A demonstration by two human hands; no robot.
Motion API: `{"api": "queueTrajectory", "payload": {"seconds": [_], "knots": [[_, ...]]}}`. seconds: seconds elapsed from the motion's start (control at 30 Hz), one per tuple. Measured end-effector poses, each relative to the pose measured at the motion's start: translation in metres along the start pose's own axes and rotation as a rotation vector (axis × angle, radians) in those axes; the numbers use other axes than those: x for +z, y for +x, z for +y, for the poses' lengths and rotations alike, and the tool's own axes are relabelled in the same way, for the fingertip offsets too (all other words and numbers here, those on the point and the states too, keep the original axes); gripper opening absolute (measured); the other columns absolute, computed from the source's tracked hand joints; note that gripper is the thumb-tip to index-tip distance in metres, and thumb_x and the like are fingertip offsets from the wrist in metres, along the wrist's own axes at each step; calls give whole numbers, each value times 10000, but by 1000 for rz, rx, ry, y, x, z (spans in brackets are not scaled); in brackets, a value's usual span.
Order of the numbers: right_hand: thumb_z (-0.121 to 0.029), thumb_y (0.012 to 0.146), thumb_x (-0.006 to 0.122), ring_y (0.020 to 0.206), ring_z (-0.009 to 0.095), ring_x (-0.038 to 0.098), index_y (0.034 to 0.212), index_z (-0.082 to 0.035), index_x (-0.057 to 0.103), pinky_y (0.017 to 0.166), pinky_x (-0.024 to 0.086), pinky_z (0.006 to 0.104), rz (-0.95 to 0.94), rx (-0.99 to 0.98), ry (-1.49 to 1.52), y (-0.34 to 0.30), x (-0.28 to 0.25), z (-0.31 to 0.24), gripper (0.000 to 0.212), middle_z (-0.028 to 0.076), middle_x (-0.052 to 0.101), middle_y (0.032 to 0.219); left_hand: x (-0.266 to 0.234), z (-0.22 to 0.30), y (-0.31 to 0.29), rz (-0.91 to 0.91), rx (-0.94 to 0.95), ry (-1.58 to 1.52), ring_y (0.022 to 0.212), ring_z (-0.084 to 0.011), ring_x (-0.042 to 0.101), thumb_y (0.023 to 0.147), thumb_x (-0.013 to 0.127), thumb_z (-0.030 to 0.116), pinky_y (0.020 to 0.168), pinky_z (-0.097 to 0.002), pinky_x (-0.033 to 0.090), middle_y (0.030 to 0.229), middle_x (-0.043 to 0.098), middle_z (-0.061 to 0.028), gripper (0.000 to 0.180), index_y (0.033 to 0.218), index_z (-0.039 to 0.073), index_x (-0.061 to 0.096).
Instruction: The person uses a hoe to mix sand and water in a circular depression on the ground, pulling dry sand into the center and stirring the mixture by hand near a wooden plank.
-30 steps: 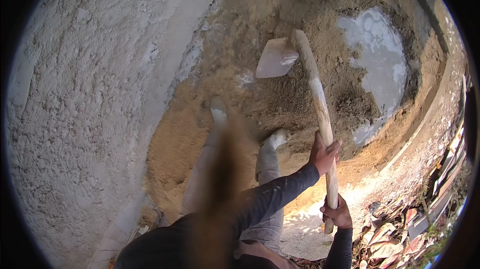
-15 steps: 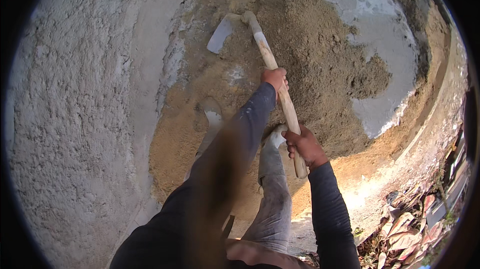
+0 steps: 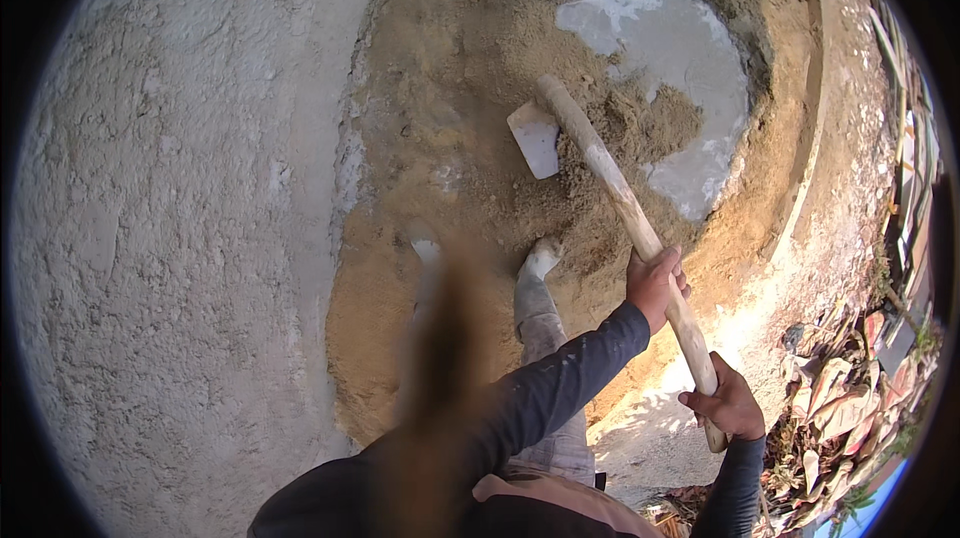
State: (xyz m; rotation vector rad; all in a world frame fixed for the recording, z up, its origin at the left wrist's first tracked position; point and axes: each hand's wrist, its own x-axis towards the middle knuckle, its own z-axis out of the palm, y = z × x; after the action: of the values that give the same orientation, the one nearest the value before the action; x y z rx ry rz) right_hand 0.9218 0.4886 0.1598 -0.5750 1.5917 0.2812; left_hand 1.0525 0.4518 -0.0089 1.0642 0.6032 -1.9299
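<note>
The long hoe with a pale, round wooden handle (image 3: pixel 630 213) slants over the brown, damp sandy heap (image 3: pixel 450 88), its flat grey metal blade (image 3: pixel 538 145) at the upper end (whether it touches the sand, I cannot tell). The left hand (image 3: pixel 655 290) has its fingers curled round the handle below its middle; the right hand's (image 3: pixel 732 403) fingers wrap near the butt. Beyond lies a pale grey, wet-looking patch (image 3: pixel 690 48); leftward, a rough grey plastered surface (image 3: pixel 180 238).
</note>
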Motion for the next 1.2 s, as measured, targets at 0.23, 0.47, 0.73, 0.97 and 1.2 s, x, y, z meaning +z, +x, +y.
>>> {"api": "queueTrajectory", "payload": {"seconds": [0.23, 0.47, 0.73, 0.97, 1.2], "knots": [[-376, 840, 753, 812, 186, 660, 1277, -44, 503, 717, 545, 322, -289, -308, 490, 55, 63, 90, 603, 112, 657, 901, -45, 127, -44, 164, 162, 574, 554, -111, 461, 890, 620, 184, 508, -303, 402, 655, 459, 28, 202, 746, 138, 485], [-270, 875, 708, 578, 185, 663, 1029, -6, 609, 508, 529, 338, 224, 154, 464, 56, 62, 397, 322, 112, 675, 747, -187, 317, -209, 528, -191, 1374, 467, -206, 517, 770, 701, 98, 430, -368, 435, 639, 547, -89, 158, 863, 0, 619], [-125, 897, 563, 435, 224, 522, 826, 16, 533, 379, 416, 358, 647, 77, 701, 61, -4, 410, 160, 122, 555, 603, -322, 267, -283, 653, -186, 1748, 454, -193, 508, 781, 701, 99, 431, -361, 446, 607, 538, -74, 147, 802, 4, 591], [-278, 916, 612, 647, 161, 646, 962, 5, 627, 621, 529, 326, 496, -410, 253, 44, 18, 167, 287, 85, 659, 762, -319, 263, -264, 495, -107, 1863, 456, -204, 519, 791, 702, 114, 433, -369, 451, 611, 543, -85, 162, 805, -3, 590], [-346, 892, 622, 709, 209, 678, 982, -58, 674, 689, 518, 371, 334, -632, 185, -6, 142, 118, 306, 84, 693, 784, -355, 301, -261, 469, -142, 2019, 458, -215, 530, 801, 703, 129, 436, -376, 455, 615, 549, -96, 179, 808, -9, 589]]}}
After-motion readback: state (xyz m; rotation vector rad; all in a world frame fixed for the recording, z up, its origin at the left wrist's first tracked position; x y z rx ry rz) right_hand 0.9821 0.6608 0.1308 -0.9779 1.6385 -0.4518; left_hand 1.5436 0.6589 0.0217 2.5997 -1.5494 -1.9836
